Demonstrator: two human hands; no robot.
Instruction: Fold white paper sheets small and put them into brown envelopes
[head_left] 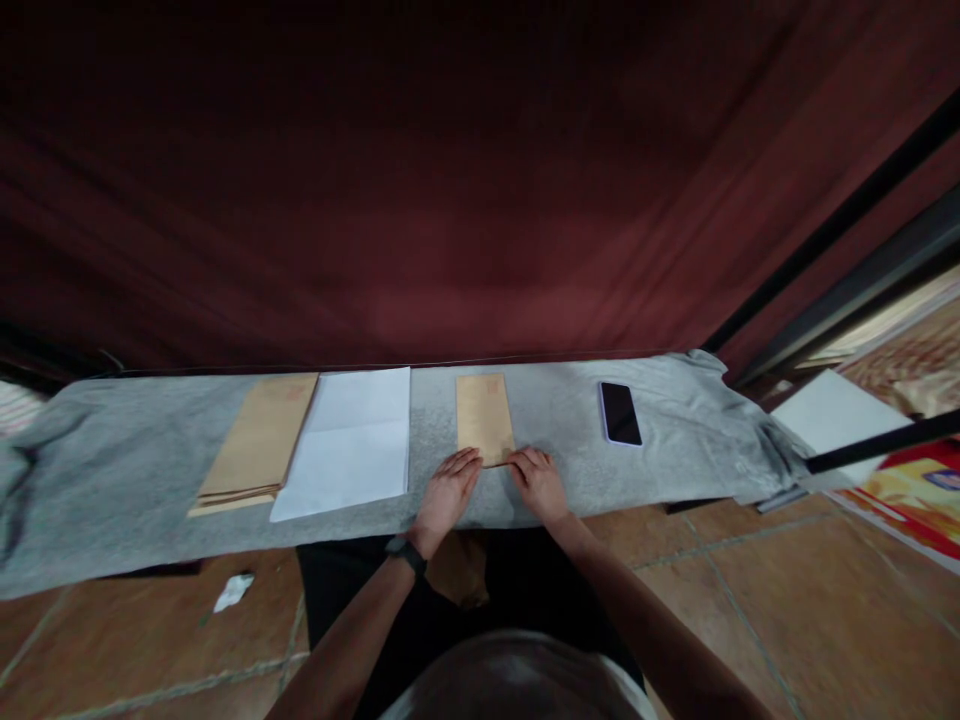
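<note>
Two bare hands worked at one brown envelope (484,415), the landmark of this view, which lay flat on a cloth-covered counter (562,400). Its long axis ran from near to far, leaning only slightly, and a faint red print (493,386) showed toward its far right corner. The near short edge lay between the hands: the left hand (448,492) was at the near left corner, the right hand (541,483) at the near right corner. Neither was clearly the closer, and most of the envelope extended beyond the fingertips. Each hand was mostly closed, fingers together and bent, the tips touching the paper; whether they pinched the edge or pressed it down could not be told. Left of the envelope lay white paper (352,440) with a crease across it, and farther left a stack of brown envelopes (259,435). Right of the envelope, well apart, lay a phone (621,413), its dark screen upward.
</note>
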